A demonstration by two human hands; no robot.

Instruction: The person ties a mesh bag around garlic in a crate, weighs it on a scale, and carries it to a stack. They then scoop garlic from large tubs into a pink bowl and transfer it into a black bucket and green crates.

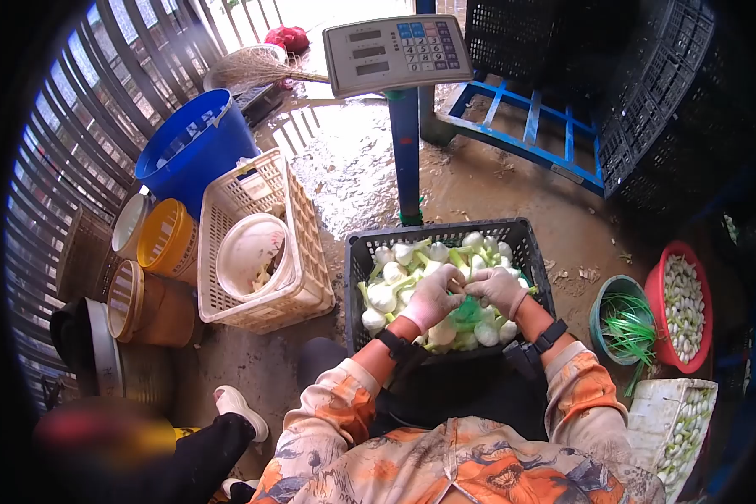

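Note:
In the head view a black plastic crate [363, 336] is full of white garlic bulbs [383, 296] with short green stems. My left hand [433, 298], in a pale glove, is over the middle of the crate with its fingers pinched together. Close beside it, my right hand [497, 290], also gloved, has its fingers closed toward the left one. Thin green netting [468, 312] hangs at and below the fingertips of both hands, over the bulbs. Dark bands circle both wrists.
A weighing scale display [397, 55] stands on a post behind the crate. To the left are a beige crate [311, 277], a blue tub [195, 143] and several buckets. At right sit a teal basin [601, 336], a red basin [704, 336] and a white box [651, 412]. Another person's foot [242, 412] is lower left.

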